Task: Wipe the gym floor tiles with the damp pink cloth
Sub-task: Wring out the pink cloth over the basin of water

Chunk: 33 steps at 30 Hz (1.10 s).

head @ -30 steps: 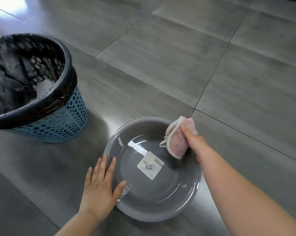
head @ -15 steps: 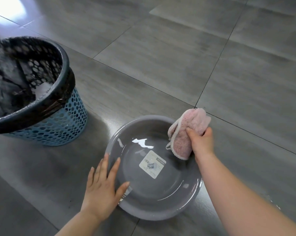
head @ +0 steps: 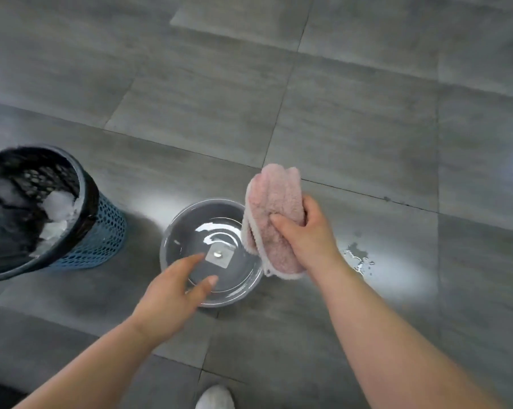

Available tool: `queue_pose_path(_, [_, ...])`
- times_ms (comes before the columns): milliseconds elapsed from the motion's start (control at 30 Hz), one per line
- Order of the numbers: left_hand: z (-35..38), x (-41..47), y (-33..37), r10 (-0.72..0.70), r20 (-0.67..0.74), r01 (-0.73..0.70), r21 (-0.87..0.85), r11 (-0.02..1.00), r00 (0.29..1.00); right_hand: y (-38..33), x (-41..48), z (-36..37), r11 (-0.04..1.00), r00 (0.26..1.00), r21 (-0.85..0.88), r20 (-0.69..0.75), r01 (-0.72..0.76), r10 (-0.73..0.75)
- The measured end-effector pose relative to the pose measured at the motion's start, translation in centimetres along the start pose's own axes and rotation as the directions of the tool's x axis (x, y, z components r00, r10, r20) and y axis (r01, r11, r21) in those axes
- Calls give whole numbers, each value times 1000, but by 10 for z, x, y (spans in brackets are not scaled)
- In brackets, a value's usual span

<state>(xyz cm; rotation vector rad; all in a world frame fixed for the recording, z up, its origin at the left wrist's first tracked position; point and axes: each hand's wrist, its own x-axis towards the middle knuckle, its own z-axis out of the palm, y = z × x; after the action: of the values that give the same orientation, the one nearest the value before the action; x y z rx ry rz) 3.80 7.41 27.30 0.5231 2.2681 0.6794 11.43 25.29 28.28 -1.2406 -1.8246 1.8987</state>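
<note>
My right hand (head: 307,231) grips the fluffy pink cloth (head: 274,202), held bunched in the air over the right rim of a grey basin (head: 175,231). The basin stands on the grey floor tiles (head: 352,128) and holds a little water, with a white label on its bottom. My left hand (head: 172,293) hovers above the basin's near left side, fingers apart, holding nothing. Part of the basin's rim is hidden behind the cloth and my hands.
A blue mesh waste bin (head: 99,240) with a black liner and white paper inside stands left of the basin. Water drops (head: 357,258) lie on the tile right of my right hand. A white shoe tip (head: 215,398) shows at the bottom edge.
The view has risen well above the floor. My right hand has lifted the cloth up out of the basin. My left hand has come off the basin's rim and now floats above it.
</note>
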Motion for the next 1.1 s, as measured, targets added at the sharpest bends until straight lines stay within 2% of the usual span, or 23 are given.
queue_pose_path(100, [-17, -49, 96, 1, 190, 51, -266, 963, 982, -57, -67, -41, 999, 999, 21, -3, -47, 47])
queue_pose_path(200, [-28, -98, 171, -20, 385, 226, -497, 838, 923, -108, -140, -75, 995, 997, 56, 15, -80, 79])
queue_pose_path(300, [-35, -152, 228, 56, 484, 283, -597, 750, 873, -142, -213, -108, 972, 986, 185, -59, -145, 158])
queue_pose_path(367, [-33, -194, 256, 113, 548, 269, -568, 778, 829, -152, -262, -129, 946, 968, 277, -135, -166, 210])
queue_pose_path(467, [-15, -252, 281, 202, 619, 141, -460, 877, 759, -149, -338, -153, 929, 921, 344, -304, -134, 245])
queue_pose_path(600, [23, -343, 299, 290, 753, -73, -308, 949, 591, -133, -447, -173, 899, 762, 433, -562, -61, 322])
queue_pose_path(700, [54, -413, 295, 281, 838, -133, -247, 960, 467, -117, -530, -180, 880, 638, 475, -679, 5, 363])
queue_pose_path(800, [85, -476, 282, 259, 897, -181, -205, 962, 358, -94, -605, -182, 870, 534, 491, -746, 38, 398])
queue_pose_path(867, [103, -515, 271, 233, 924, -204, -176, 963, 303, -80, -648, -183, 872, 492, 486, -774, 58, 398])
queue_pose_path(1100, [200, -716, 212, 201, 960, -321, -130, 938, 196, 3, -858, -204, 870, 314, 490, -836, 59, 449])
